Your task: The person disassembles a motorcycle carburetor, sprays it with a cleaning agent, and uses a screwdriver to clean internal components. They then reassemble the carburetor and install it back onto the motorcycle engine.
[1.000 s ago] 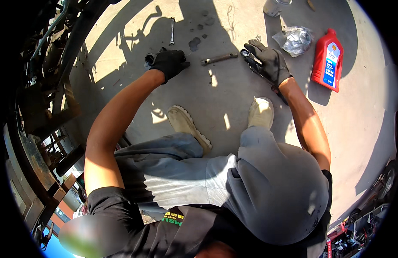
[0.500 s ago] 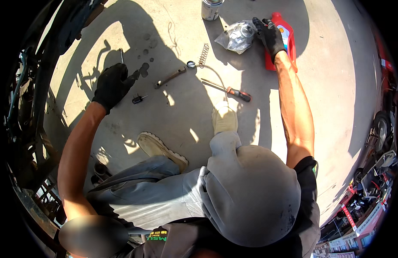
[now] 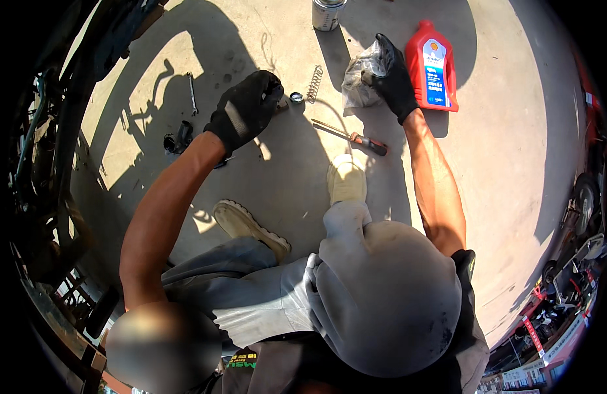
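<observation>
My left hand, in a black glove, is held over the concrete with its fingers curled. It covers most of the rusty bar, and whatever is in the fingers is hidden. My right hand, also gloved, grips the side of a crumpled clear plastic bag; the contents of the bag are unclear. Just right of that hand stands a red oil jug. Between the hands lie a small round metal part and a coil spring. Nearer me is a screwdriver with a dark and orange handle.
A wrench and a black curved part lie left of my left hand. A metal can stands at the far edge. Dark machinery lines the left side. My boots are on the floor close by.
My left hand has moved right, from beside the wrench to over the rusty bar, uncovering the black curved part. My right hand has come off the oil jug's side and taken hold of the plastic bag.
</observation>
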The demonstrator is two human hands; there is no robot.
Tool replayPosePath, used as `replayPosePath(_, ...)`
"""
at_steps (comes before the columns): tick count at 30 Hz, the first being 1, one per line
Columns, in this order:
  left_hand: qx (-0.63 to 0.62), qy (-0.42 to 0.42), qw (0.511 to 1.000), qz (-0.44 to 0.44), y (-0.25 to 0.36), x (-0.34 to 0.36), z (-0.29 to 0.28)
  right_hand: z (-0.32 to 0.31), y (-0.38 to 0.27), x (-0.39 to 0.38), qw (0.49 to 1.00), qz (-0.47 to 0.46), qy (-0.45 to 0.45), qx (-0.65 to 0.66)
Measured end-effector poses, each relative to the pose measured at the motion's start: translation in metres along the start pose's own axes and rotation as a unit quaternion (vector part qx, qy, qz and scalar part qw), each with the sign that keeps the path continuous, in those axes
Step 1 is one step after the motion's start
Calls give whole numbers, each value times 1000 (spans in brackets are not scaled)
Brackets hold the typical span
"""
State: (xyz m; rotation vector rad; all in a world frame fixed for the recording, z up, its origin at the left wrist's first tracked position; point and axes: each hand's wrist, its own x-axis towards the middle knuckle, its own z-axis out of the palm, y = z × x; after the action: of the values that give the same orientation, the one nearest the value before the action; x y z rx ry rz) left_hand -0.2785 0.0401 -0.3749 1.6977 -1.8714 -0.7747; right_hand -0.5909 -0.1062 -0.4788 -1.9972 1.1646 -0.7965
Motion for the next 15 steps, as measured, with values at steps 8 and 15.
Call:
replayPosePath(8, -286, -69, 947, -130, 13, 44, 120, -16, -14, -36, 968, 144, 5, 204)
replayPosePath(15, -466, -113, 877, -41, 8, 33, 106, -21, -68, -44, 885, 137, -58, 440)
